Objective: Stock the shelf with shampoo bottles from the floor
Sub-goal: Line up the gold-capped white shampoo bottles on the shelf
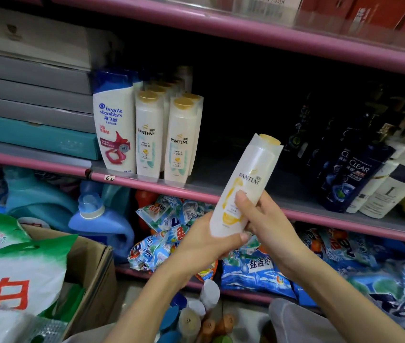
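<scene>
Pink shelf [147, 180], Pantene bottles [175, 142] left, dark Clear bottles [350, 174] right

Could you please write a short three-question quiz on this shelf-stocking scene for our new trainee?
1. True or false: both hands hold the Pantene bottle.
2. The empty gap on the shelf lies between the standing Pantene bottles and which bottles? A) Clear bottles B) detergent jugs
3. Which colour is the held bottle's cap?

Key: 1. True: left hand at its base, right hand at its side. 2. A, the Clear bottles. 3. Gold.
</scene>
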Action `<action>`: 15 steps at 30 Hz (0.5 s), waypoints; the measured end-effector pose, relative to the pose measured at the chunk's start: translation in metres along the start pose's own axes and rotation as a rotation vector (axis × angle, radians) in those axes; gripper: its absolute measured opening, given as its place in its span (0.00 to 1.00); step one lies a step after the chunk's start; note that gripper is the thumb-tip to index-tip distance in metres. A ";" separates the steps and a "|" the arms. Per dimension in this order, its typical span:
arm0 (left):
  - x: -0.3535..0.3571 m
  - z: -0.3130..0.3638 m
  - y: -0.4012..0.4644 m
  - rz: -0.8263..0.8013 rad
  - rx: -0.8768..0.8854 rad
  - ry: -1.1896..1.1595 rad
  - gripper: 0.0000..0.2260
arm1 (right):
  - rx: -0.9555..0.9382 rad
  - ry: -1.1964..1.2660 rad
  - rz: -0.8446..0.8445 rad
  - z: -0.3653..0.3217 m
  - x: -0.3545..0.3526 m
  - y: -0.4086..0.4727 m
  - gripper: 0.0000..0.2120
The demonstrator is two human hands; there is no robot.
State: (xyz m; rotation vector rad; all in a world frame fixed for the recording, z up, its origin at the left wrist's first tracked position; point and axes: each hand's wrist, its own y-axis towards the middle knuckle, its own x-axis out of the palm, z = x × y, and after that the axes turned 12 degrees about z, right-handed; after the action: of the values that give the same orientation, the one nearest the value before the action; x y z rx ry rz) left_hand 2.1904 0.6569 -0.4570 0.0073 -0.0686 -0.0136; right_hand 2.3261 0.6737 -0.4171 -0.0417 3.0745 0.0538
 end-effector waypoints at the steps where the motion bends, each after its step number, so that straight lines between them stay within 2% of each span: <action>1: 0.001 0.000 0.002 0.047 0.019 0.005 0.09 | -0.013 -0.029 -0.003 0.000 0.000 0.000 0.23; 4: 0.003 0.000 0.006 0.154 0.075 0.039 0.10 | -0.042 -0.055 -0.003 -0.002 -0.001 0.002 0.21; 7: 0.001 -0.001 0.009 0.176 0.134 0.131 0.14 | -0.044 -0.038 -0.016 -0.007 -0.002 0.005 0.19; 10: -0.002 -0.001 0.007 0.228 0.164 0.330 0.20 | -0.053 -0.035 0.006 -0.008 -0.007 0.006 0.17; 15: 0.000 0.006 0.010 0.304 0.312 0.492 0.15 | -0.131 -0.051 0.111 -0.009 -0.012 0.017 0.16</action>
State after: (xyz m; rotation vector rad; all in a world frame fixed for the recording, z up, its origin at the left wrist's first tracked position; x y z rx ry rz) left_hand 2.1898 0.6665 -0.4506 0.3111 0.4210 0.3025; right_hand 2.3374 0.6909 -0.4070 0.1211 3.0151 0.2579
